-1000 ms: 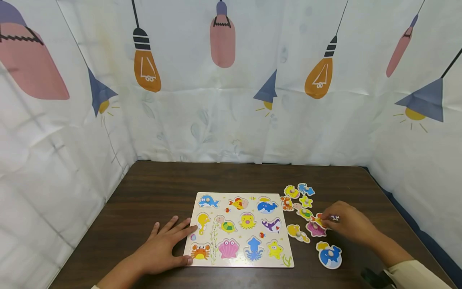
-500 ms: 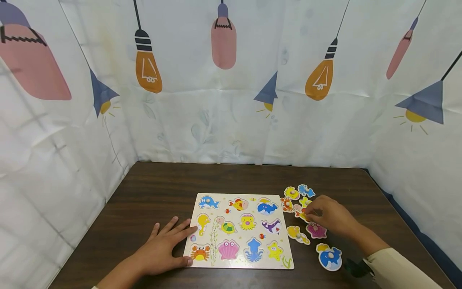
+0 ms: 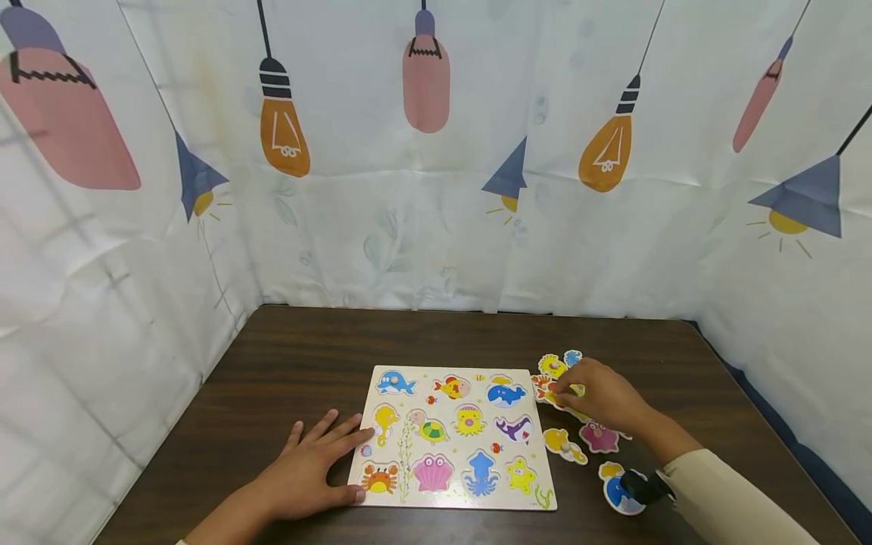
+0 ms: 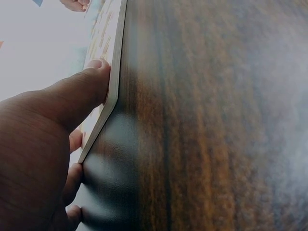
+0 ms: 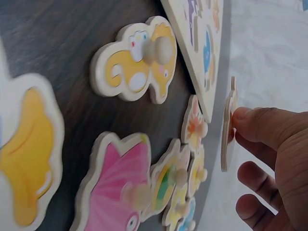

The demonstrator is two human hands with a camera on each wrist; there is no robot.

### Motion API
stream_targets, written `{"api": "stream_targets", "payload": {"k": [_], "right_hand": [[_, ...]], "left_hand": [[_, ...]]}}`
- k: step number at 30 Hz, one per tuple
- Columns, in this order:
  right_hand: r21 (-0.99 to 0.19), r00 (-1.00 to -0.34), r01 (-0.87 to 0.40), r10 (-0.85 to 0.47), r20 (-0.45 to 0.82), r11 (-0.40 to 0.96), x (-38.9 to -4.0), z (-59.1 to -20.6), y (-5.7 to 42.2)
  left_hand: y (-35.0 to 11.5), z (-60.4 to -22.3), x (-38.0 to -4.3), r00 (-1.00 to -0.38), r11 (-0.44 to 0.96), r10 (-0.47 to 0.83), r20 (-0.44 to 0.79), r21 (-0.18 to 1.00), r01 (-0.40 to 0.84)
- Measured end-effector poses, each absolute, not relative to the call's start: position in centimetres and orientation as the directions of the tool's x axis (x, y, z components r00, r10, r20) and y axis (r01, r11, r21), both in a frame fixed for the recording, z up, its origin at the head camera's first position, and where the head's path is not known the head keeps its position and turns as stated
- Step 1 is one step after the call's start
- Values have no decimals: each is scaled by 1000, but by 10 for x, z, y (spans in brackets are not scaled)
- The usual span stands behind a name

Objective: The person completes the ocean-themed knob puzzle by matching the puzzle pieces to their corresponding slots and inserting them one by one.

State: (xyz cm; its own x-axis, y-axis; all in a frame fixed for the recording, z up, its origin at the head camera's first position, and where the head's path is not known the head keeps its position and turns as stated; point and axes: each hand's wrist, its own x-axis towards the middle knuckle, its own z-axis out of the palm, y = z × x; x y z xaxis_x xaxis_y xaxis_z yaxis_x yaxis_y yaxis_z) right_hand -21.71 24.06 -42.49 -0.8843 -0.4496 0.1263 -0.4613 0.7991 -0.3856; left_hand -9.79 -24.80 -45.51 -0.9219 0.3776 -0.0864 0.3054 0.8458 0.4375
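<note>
A pale puzzle board (image 3: 446,500) with printed sea animals lies on the table. My left hand (image 3: 309,473) rests spread at its left edge; in the left wrist view the thumb (image 4: 96,72) presses on the board's edge. My right hand (image 3: 606,393), raised right of the board, pinches a fish puzzle piece (image 5: 227,127) between thumb and fingers. That piece is seen edge-on in the right wrist view. Below the hand lie a seahorse piece (image 3: 565,446) and a pink shell piece (image 3: 599,437). Fingers partly hide the crab piece (image 3: 540,384) and others.
A knobbed blue whale piece (image 3: 395,382) sits in the board's top left slot. Another whale piece (image 3: 616,497) lies nearer me, partly covered by the black wrist camera (image 3: 647,487). A yellow piece (image 3: 552,365) lies at the back. White printed curtains (image 3: 450,242) surround the table (image 3: 313,341).
My right hand has lifted the fish piece off the pile beside the shell and carried it left and away from me. My left hand has stayed on the board.
</note>
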Motion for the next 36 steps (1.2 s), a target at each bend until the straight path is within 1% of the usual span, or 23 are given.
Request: {"api": "stream_targets", "payload": {"k": [6,20,26,31,36], "right_hand": [[-396,-892,-445,-439,111,803,-222,-425,230],[-425,-882,-460,-456,119,779,-233,-426,204],[-462,-896,-423,-436,86,780,-237,-428,192],[-457,-882,-456,-456,118,764,-239,-430,183],[-470,-900,-413,-430,77,780,-241,-431,171]], "left_hand": [[-247,-455,-97,-922,845,378,-81,438,307],[-248,-454,-97,-923,846,376,-87,438,303],[-248,-455,-97,-923,843,377,-76,441,308],[-247,-455,-96,-924,843,376,-74,442,308],[-247,-454,-96,-923,842,377,-76,444,307]]}}
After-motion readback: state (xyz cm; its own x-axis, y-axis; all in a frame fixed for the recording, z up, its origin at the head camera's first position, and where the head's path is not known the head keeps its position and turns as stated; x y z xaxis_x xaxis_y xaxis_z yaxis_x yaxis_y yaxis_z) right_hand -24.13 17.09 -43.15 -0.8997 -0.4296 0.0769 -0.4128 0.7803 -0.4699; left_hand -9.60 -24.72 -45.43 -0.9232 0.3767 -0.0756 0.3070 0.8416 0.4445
